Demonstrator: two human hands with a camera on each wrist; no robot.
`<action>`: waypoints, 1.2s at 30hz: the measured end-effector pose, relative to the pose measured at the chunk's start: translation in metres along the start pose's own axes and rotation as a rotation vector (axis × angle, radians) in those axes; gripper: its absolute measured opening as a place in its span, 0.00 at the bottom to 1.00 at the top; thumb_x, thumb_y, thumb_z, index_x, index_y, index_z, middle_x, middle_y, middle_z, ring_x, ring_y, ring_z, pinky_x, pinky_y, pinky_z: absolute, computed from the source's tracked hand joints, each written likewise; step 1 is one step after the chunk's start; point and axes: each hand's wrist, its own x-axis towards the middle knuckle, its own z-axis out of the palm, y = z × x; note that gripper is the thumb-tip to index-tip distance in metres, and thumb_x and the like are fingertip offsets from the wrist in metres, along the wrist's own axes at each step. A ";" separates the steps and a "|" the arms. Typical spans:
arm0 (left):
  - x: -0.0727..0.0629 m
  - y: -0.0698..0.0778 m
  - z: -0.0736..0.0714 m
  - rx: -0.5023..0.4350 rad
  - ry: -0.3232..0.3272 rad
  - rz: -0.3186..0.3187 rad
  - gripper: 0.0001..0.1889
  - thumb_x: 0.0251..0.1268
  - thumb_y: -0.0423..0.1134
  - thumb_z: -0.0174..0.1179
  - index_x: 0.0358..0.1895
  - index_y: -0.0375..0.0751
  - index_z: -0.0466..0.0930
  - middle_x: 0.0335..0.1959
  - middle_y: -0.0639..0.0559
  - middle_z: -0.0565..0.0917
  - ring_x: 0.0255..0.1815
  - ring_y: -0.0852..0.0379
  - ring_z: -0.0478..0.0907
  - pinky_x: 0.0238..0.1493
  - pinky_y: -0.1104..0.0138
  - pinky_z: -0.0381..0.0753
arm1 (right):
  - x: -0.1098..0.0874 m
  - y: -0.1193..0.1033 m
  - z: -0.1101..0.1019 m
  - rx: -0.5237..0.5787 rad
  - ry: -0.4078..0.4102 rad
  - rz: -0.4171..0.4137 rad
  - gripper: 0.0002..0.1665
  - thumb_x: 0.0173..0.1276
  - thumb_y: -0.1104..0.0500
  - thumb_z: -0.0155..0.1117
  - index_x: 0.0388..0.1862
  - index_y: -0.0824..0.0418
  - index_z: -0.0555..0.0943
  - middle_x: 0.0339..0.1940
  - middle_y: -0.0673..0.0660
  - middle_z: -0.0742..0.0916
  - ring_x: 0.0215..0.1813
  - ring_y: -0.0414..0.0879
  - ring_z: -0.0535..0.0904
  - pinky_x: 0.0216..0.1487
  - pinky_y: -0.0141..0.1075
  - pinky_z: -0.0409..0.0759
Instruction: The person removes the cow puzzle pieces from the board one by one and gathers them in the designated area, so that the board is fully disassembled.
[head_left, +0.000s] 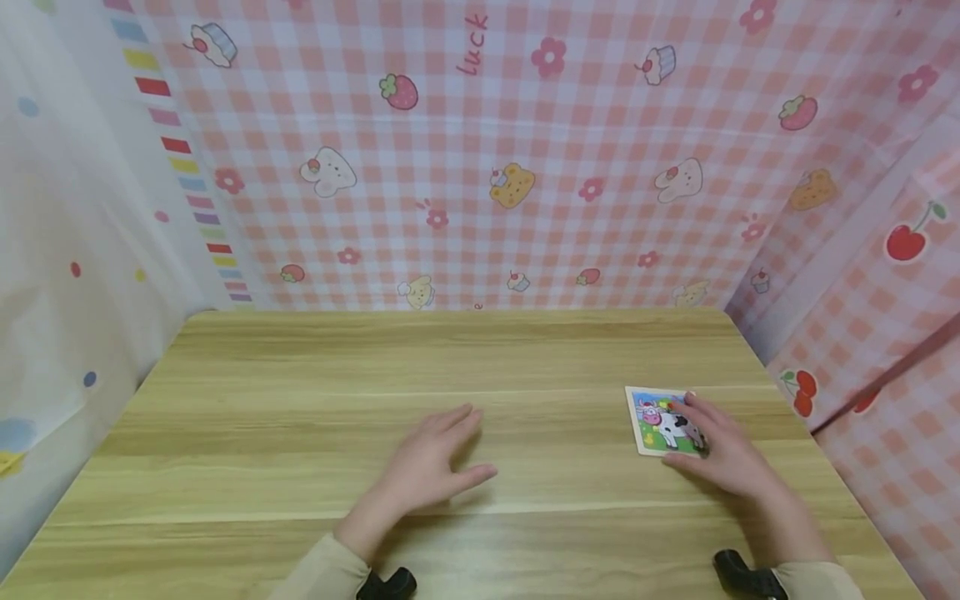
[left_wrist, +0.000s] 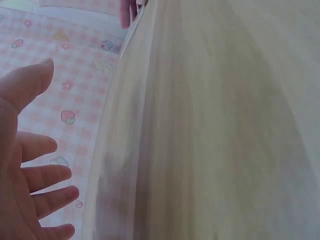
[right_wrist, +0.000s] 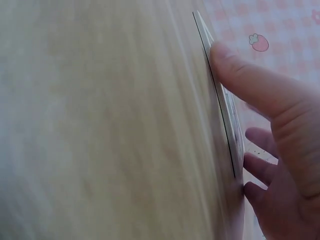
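Observation:
A square cow picture board [head_left: 651,421] lies flat on the wooden table, right of the middle. My right hand [head_left: 723,446] spans its right side, the thumb at the near edge and a fingertip at the far edge, other fingers over the picture. From the right wrist the board [right_wrist: 218,82] shows nearly edge-on, with the thumb [right_wrist: 245,75] against it. My left hand [head_left: 431,458] is held over the table near the middle, fingers extended and thumb apart, holding nothing. Its spread fingers [left_wrist: 52,200] also show in the left wrist view.
The wooden table [head_left: 300,375] reaches back to a pink checked cloth [head_left: 450,125] with printed animals and fruit. A dotted pale cloth [head_left: 67,250] hangs at the left, a cherry-print cloth [head_left: 885,375] at the right. Black wrist mounts [head_left: 386,583] sit at both cuffs.

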 end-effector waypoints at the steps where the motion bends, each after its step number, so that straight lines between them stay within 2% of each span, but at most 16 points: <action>1: 0.002 0.002 0.001 -0.008 -0.002 0.004 0.43 0.62 0.67 0.58 0.73 0.40 0.66 0.72 0.39 0.68 0.70 0.35 0.67 0.71 0.37 0.59 | 0.000 0.000 0.001 -0.002 -0.002 0.000 0.49 0.51 0.49 0.81 0.68 0.67 0.72 0.71 0.76 0.67 0.67 0.77 0.62 0.60 0.73 0.62; 7: 0.013 0.007 0.008 -0.041 -0.009 0.031 0.42 0.62 0.64 0.60 0.72 0.38 0.67 0.72 0.36 0.69 0.70 0.34 0.68 0.71 0.39 0.61 | 0.002 -0.006 0.003 -0.032 -0.009 0.009 0.46 0.52 0.48 0.80 0.67 0.67 0.74 0.70 0.76 0.68 0.67 0.77 0.62 0.60 0.72 0.63; 17: 0.027 0.018 0.017 -0.018 -0.039 0.064 0.41 0.65 0.63 0.59 0.73 0.39 0.66 0.73 0.37 0.67 0.71 0.37 0.67 0.72 0.41 0.61 | 0.011 -0.029 0.013 -0.112 -0.026 -0.042 0.44 0.55 0.45 0.77 0.66 0.65 0.76 0.69 0.74 0.72 0.67 0.73 0.66 0.62 0.68 0.66; 22: 0.032 0.026 0.019 -0.003 -0.042 0.084 0.39 0.66 0.61 0.59 0.72 0.39 0.67 0.73 0.37 0.67 0.72 0.39 0.66 0.73 0.42 0.61 | 0.020 -0.046 0.021 -0.147 -0.052 -0.057 0.43 0.57 0.43 0.75 0.67 0.62 0.76 0.69 0.72 0.73 0.67 0.71 0.68 0.62 0.66 0.68; 26: 0.036 0.030 0.021 0.021 -0.047 0.104 0.37 0.67 0.58 0.59 0.72 0.38 0.68 0.73 0.37 0.67 0.72 0.40 0.67 0.73 0.44 0.62 | 0.026 -0.063 0.028 -0.132 -0.077 -0.060 0.42 0.58 0.43 0.74 0.68 0.61 0.75 0.70 0.70 0.72 0.67 0.70 0.67 0.63 0.65 0.70; 36: 0.038 0.031 0.024 0.098 -0.115 0.114 0.34 0.67 0.55 0.61 0.70 0.40 0.70 0.73 0.38 0.68 0.73 0.43 0.66 0.74 0.48 0.62 | 0.042 -0.103 0.052 -0.140 -0.114 -0.097 0.41 0.60 0.43 0.73 0.69 0.58 0.74 0.72 0.67 0.72 0.69 0.67 0.67 0.62 0.64 0.73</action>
